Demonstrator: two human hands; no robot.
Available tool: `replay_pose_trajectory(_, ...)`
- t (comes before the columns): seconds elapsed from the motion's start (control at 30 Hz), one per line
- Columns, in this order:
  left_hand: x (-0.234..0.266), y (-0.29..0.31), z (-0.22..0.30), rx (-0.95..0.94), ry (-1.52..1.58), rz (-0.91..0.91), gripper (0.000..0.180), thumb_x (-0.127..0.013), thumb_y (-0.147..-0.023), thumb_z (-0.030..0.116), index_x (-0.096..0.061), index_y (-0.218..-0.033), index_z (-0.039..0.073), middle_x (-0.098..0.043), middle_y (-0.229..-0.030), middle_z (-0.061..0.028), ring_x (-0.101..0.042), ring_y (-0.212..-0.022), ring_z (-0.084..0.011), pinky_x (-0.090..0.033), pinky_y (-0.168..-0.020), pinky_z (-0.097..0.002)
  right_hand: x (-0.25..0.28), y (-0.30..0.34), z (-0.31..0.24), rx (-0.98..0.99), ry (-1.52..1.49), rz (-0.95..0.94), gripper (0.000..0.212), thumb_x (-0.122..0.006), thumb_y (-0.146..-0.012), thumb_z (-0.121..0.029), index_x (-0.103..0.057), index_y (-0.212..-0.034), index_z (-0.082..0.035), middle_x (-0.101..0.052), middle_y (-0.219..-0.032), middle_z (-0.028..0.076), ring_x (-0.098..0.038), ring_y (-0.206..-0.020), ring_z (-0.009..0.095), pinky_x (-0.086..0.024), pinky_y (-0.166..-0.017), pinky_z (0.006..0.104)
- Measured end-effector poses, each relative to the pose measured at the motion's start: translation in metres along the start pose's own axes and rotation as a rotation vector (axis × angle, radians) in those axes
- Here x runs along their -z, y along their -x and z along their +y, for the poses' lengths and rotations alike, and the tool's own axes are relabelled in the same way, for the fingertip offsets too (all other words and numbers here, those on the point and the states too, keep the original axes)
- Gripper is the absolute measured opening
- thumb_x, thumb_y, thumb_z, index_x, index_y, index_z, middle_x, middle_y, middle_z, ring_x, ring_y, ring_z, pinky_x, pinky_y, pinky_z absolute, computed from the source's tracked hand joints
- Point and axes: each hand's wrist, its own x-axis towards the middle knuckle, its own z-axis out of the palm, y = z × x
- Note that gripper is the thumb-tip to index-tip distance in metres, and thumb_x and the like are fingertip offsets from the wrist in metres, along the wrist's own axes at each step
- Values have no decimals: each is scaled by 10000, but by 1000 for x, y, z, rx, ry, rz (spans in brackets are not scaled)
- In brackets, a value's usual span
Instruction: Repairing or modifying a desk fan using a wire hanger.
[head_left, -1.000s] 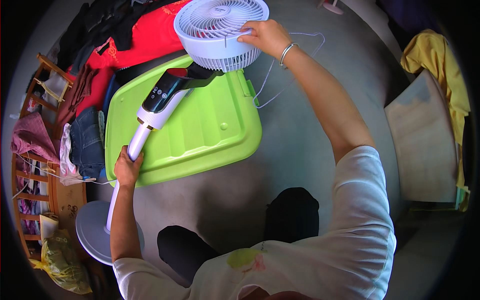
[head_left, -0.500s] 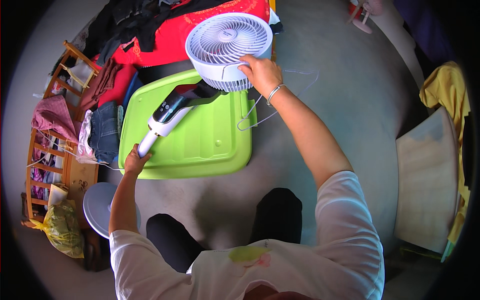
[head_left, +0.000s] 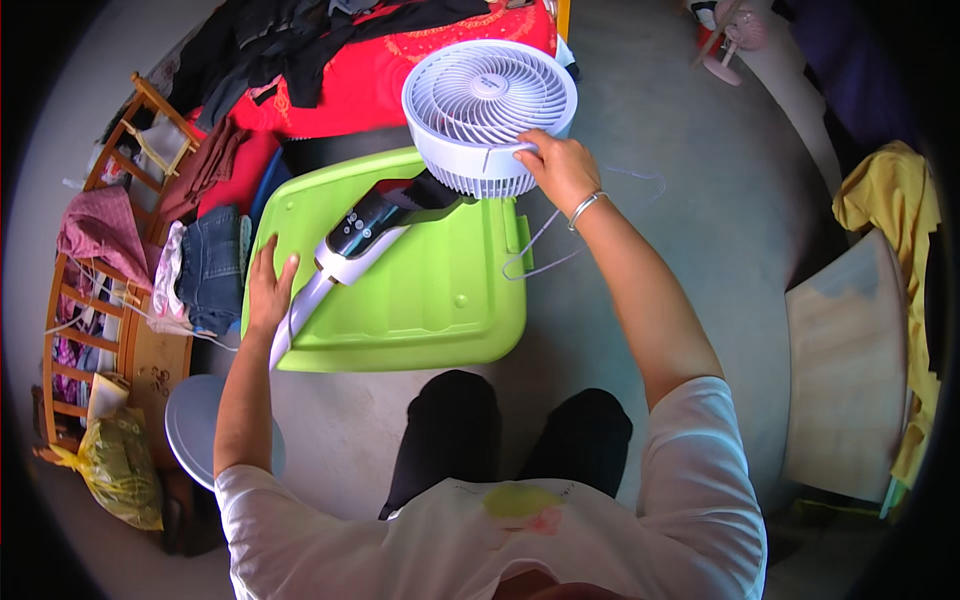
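A white electric fan tilts across a lime-green storage box lid (head_left: 430,290), its round grille head (head_left: 490,95) at the far end. My right hand (head_left: 560,170) grips the rim of the head, thumb and fingers closed on its near right side. Below the head is the fan's glossy black control panel (head_left: 362,225), then a white pole (head_left: 308,300). Beside the pole my left hand (head_left: 268,290) is raised with its fingers stretched apart, holding nothing. A round grey base (head_left: 190,430) lies in line with the pole; my left forearm hides where they meet.
A thin cord (head_left: 530,272) loops beside the lid. Dark clothes (head_left: 270,60) lie on a red-covered bed (head_left: 400,70). At left are a wooden rack (head_left: 90,340), folded jeans (head_left: 212,270) and a yellow bag (head_left: 120,470). A pale panel (head_left: 850,370) stands right; a small pink fan (head_left: 740,35) is far right.
My left hand has let go of the pole and opened its fingers. The pole has extended into view past that hand. My right hand stays on the fan head; the whole view has shifted slightly.
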Motion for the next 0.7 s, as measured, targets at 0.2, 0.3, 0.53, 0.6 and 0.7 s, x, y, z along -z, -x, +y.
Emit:
replay_pose_trajectory(0.2, -49, -120, 107, -225, 246, 157, 596, -601, -799, 386, -466, -1190, -44, -484, -1178, -229, -434, -1125, -348, -325, -965, -387, 2, 8, -9, -81, 72, -32, 209, -594, -800, -283, -607, -977, -172, -632, -733, 131, -611, -694, 318, -475, -626, 429)
replay_pose_trajectory(0.3, -94, -155, 140, -39, 400, 78, 863, -667, -682, 523, -380, -1264, -46, -393, -1254, -270, -338, -1206, -370, -269, -1011, -405, 2, 9, -18, -133, 120, -41, 211, -590, -806, -282, -603, -991, -181, -631, -725, 126, -610, -691, 311, -476, -621, 425)
replay_pose_trajectory(0.53, -150, -164, 148, 184, 1021, -244, 1027, -679, -674, 415, -58, -1391, 21, -204, -1355, -236, -251, -1264, -341, -224, -1041, -376, 2, 18, -27, -156, 232, 26, 206, -640, -779, -248, -627, -966, -163, -629, -656, 86, -607, -602, 263, -478, -545, 363)
replay_pose_trajectory(0.6, -162, -158, 149, 124, 1045, -211, 1023, -684, -674, 400, -60, -1390, 20, -201, -1352, -240, -249, -1264, -344, -219, -1044, -371, 3, 26, -26, -158, 245, 25, 222, -645, -775, -247, -630, -979, -160, -630, -670, 93, -604, -595, 255, -479, -544, 354)
replay_pose_trajectory(0.7, -166, -159, 146, 48, 1064, -150, 1016, -694, -679, 361, -56, -1382, -1, -195, -1351, -252, -242, -1266, -346, -210, -1048, -364, 7, 32, -31, -130, 194, 25, 261, -635, -780, -273, -628, -1015, -160, -634, -704, 105, -608, -636, 267, -487, -579, 357)
